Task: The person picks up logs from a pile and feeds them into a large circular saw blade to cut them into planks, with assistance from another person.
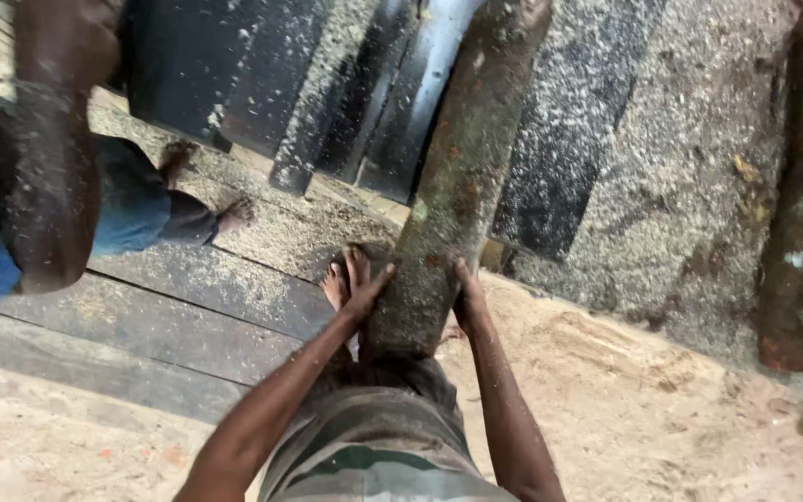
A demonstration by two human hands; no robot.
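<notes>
- Left hand and right hand clamp a rough log from either side at centre frame.
- Sawdust could let it slip toward the bare foot below.

A sawdust-covered floor carried everything. Dark wooden planks lay flat on it, left of the long mossy log. Beyond the log's far side, black boards rested under sawdust. Well right of the log lay a second rough log.
</notes>
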